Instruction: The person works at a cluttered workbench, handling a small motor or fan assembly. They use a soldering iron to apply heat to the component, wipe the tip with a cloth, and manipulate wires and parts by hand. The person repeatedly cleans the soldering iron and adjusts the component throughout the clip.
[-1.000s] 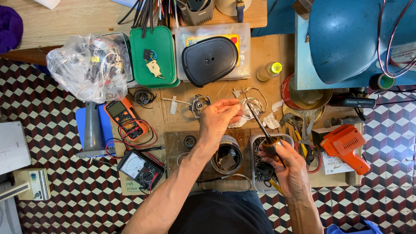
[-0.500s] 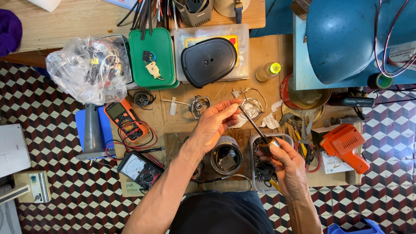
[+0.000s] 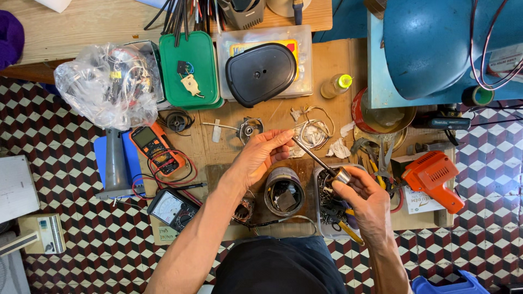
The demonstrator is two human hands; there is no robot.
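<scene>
surroundings: crowded wooden workbench (image 3: 338, 60) over checkered floor; crumpled clear plastic bag of parts (image 3: 106, 84) upper left; green plastic lidded box (image 3: 190, 71) and black oval plastic cover (image 3: 260, 73) top centre; small yellow-capped bottle (image 3: 335, 86) right of them; orange handheld multimeter (image 3: 154, 146) and black analog meter (image 3: 173, 208) left of centre; orange pistol-shaped soldering gun (image 3: 433, 178) at right; big blue metal dome (image 3: 430, 38) upper right
in the way: open cylindrical metal can (image 3: 284, 191) sits right under the gap between the hands; clear plastic tray of small tools (image 3: 332, 209) under the right hand
thing: thin dark metal rod with a silver cylindrical end (image 3: 321, 162), held above the bench at frame centre, slanting from upper left to lower right
left hand (image 3: 256, 158): fingertips pressed together on the rod's upper-left tip
right hand (image 3: 368, 204): fingers wrapped round the silver end, thumb on top, pinching it
relation: rod spans between both hands, one grip at each end, clear of the can below
change: rod and hands at much the same spot as half a second ago; left fingers sit a bit closer on the tip; clutter unmoved
</scene>
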